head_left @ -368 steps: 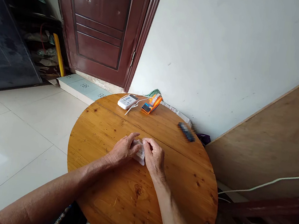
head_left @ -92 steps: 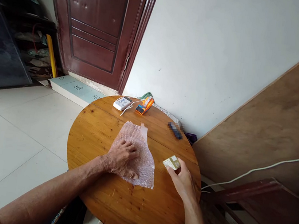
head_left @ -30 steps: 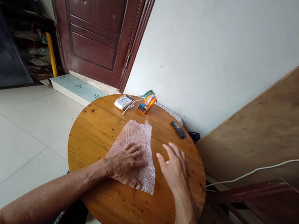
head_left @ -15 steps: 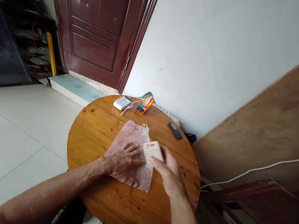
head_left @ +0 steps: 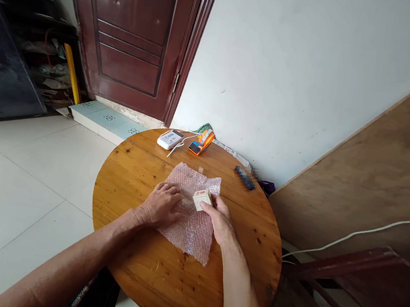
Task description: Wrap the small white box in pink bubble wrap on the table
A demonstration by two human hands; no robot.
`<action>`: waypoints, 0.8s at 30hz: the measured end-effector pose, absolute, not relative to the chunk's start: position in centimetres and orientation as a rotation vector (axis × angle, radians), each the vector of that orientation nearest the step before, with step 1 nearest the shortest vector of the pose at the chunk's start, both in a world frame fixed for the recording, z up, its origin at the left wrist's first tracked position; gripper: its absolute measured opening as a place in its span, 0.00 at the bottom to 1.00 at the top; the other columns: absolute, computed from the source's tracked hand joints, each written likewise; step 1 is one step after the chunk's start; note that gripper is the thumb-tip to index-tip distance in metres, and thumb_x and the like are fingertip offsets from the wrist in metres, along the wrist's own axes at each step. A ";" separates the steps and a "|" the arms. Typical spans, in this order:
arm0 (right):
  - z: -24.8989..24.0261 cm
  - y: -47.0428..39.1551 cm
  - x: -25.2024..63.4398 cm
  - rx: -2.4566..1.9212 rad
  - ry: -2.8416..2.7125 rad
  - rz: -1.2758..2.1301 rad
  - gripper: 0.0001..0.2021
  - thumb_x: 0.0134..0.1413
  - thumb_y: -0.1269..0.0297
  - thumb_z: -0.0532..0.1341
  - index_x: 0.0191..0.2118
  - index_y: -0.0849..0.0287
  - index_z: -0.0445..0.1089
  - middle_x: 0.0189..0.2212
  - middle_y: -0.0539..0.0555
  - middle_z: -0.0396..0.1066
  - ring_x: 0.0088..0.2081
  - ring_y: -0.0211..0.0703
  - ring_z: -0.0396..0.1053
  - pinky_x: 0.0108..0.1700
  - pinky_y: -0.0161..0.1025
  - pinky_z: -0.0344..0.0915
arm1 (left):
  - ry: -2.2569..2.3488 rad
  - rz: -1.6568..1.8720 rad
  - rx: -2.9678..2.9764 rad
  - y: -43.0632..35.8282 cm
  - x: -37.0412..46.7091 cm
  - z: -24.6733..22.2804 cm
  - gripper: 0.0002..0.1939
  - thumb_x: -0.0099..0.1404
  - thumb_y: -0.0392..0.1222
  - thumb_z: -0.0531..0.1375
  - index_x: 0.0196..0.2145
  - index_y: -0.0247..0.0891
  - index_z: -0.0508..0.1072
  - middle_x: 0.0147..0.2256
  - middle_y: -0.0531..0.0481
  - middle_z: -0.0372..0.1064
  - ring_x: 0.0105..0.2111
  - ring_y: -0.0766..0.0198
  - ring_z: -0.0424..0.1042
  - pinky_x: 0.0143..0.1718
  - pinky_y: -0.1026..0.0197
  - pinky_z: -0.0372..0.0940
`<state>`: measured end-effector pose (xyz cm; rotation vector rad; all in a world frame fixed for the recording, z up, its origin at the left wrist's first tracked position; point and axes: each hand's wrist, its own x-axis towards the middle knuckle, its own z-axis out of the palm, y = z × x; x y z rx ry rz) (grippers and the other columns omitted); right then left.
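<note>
A sheet of bubble wrap [head_left: 190, 232] lies spread on the round wooden table [head_left: 121, 183]. My left hand [head_left: 162, 203] rests on the sheet's left side, palm down, with its fingers stretched forward. Over the right part of the wrap, my right hand [head_left: 221, 218] grips a small white box [head_left: 202, 200] with red and dark print, thumb on the near face and fingers behind. Whether the box touches the wrap I cannot tell.
Along the table's far edge are a white device [head_left: 170, 140] with a white cable, an orange tape dispenser [head_left: 201, 143] and a dark, partly blurred object [head_left: 245, 177]. A wall stands behind. At the right is a dark red wooden chair [head_left: 356, 264].
My left hand has shifted left on the bubble wrap, and more of the sheet's right side lies flat. The box in my right hand has moved slightly left and turned.
</note>
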<state>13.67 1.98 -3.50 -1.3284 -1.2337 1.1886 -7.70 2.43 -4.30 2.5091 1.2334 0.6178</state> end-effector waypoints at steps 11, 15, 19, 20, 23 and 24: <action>-3.8 1.3 12.6 -1.435 -1.680 0.883 0.19 0.43 0.65 0.62 0.46 0.55 0.66 0.40 0.54 0.75 0.41 0.46 0.74 0.47 0.44 0.69 | 1.193 0.536 2.513 2.8 -8.4 -4.6 0.45 0.49 0.55 0.68 0.63 0.45 0.60 0.61 0.43 0.61 0.63 0.44 0.55 0.64 0.42 0.48; -3.3 0.9 12.3 -1.445 -1.719 0.854 0.18 0.44 0.64 0.63 0.45 0.56 0.67 0.38 0.53 0.76 0.39 0.46 0.74 0.44 0.42 0.69 | 1.211 0.518 2.510 2.8 -8.4 -4.6 0.47 0.49 0.56 0.68 0.64 0.42 0.58 0.61 0.40 0.61 0.63 0.43 0.55 0.64 0.42 0.48; -3.3 0.7 12.2 -1.518 -1.881 0.713 0.19 0.45 0.66 0.63 0.47 0.56 0.68 0.41 0.52 0.74 0.43 0.47 0.71 0.47 0.43 0.66 | 1.208 0.529 2.515 2.8 -8.4 -4.7 0.47 0.49 0.56 0.68 0.63 0.41 0.58 0.60 0.40 0.62 0.63 0.43 0.54 0.64 0.42 0.48; -3.3 0.6 12.2 -1.532 -1.905 0.688 0.20 0.45 0.67 0.63 0.47 0.55 0.68 0.41 0.52 0.74 0.44 0.47 0.70 0.47 0.43 0.65 | 1.208 0.531 2.515 2.9 -8.5 -4.8 0.47 0.49 0.56 0.68 0.63 0.42 0.58 0.60 0.40 0.62 0.63 0.43 0.54 0.64 0.42 0.48; -3.5 0.6 12.2 -1.526 -1.923 0.678 0.22 0.45 0.68 0.63 0.50 0.54 0.67 0.43 0.53 0.74 0.45 0.46 0.70 0.48 0.43 0.65 | 1.210 0.529 2.512 2.9 -8.5 -4.8 0.47 0.49 0.57 0.68 0.63 0.43 0.57 0.60 0.41 0.62 0.63 0.43 0.55 0.64 0.42 0.48; -3.5 0.6 12.2 -1.520 -1.922 0.679 0.22 0.45 0.68 0.63 0.50 0.54 0.67 0.43 0.53 0.74 0.45 0.46 0.70 0.48 0.43 0.65 | 1.209 0.528 2.512 2.9 -8.5 -4.8 0.47 0.49 0.57 0.68 0.63 0.43 0.57 0.60 0.41 0.62 0.63 0.43 0.55 0.64 0.42 0.48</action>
